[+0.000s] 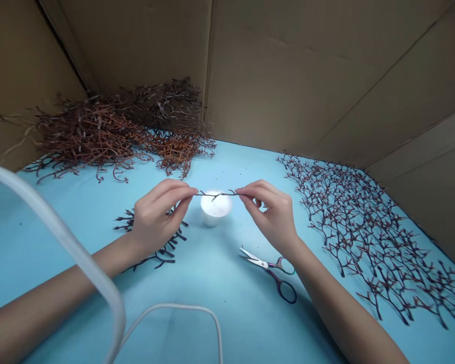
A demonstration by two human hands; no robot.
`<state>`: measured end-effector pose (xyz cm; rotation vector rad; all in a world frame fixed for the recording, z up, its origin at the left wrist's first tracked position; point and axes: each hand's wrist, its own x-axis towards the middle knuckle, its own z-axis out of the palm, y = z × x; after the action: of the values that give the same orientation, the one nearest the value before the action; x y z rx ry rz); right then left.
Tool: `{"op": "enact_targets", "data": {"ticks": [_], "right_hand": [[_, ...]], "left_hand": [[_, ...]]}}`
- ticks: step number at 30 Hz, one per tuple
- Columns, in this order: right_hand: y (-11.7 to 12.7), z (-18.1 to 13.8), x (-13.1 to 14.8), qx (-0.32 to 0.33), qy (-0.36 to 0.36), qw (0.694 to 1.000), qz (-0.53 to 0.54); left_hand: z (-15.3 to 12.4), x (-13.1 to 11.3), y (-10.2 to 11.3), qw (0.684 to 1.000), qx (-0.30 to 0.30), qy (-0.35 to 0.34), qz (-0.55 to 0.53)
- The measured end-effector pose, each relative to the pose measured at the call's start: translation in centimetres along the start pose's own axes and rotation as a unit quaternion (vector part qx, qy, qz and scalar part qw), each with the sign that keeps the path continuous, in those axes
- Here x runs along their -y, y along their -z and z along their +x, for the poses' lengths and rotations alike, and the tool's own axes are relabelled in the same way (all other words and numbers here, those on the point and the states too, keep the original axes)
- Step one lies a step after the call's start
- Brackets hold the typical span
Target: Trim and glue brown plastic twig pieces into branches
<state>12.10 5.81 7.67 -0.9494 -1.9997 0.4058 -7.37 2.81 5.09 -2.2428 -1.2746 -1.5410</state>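
Observation:
Between my two hands a thin dark twig point(217, 195) with short side shoots is held level. My left hand point(160, 215) pinches its left end between thumb and fingertips. The right end sits in the pinch of my right hand point(269, 210). Behind and below the twig stands a small white cup point(214, 211), with something white inside. Under my left hand lie several short dark twigs point(170, 248), partly hidden by the hand and wrist. Scissors point(269, 268) with slightly parted blades and dark iridescent handles lie by my right wrist.
Heaped at the back left are reddish-brown branched stems point(98, 134), with darker ones beside them. Many small forked twigs point(364, 222) cover the right side of the blue table point(182, 323). Cardboard walls point(280, 76) enclose the back. A white cable point(87, 263) crosses the near left.

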Motion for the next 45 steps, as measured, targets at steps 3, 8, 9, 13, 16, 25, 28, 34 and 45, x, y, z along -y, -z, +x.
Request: {"op": "enact_targets", "data": {"ticks": [3,8,9,13,16,25,28,34,45], "right_hand": [[0.4,-0.5,0.6,-0.025,-0.075,0.990,0.121],[-0.1,-3.6,0.6,-0.033,-0.304,0.846,0.436],[-0.5,-4.6,0.6,-0.028,-0.337,0.813,0.474],[-1.8,-8.0,1.2,-0.044,-0.401,0.724,0.560],[-2.2,-8.9,1.6,-0.051,-0.419,0.677,0.604],[-2.6,-9.3,1.5,-0.101,-0.439,0.637,0.626],[-3.2,-9.6,1.4,-0.112,-0.451,0.641,0.610],[-1.9,-8.7,0.8,-0.033,-0.417,0.763,0.492],[1.4,-7.0,-7.8,0.055,-0.217,0.959,-0.172]], "left_hand": [[0.7,-1.1,0.1,0.983,-0.056,0.130,-0.120],[0.0,-3.4,-1.2,0.937,0.042,0.231,-0.259],[-0.5,-4.0,-1.7,0.929,0.091,0.239,-0.268],[-2.2,-6.1,-3.6,0.876,0.238,0.262,-0.327],[-2.7,-6.7,-4.5,0.850,0.275,0.272,-0.357],[-2.0,-7.6,-5.0,0.835,0.271,0.298,-0.375],[-2.1,-7.5,-5.9,0.818,0.262,0.352,-0.372],[-2.1,-6.8,-7.3,0.791,0.244,0.393,-0.399],[-2.3,-5.7,-8.4,0.755,0.296,0.419,-0.407]]}}
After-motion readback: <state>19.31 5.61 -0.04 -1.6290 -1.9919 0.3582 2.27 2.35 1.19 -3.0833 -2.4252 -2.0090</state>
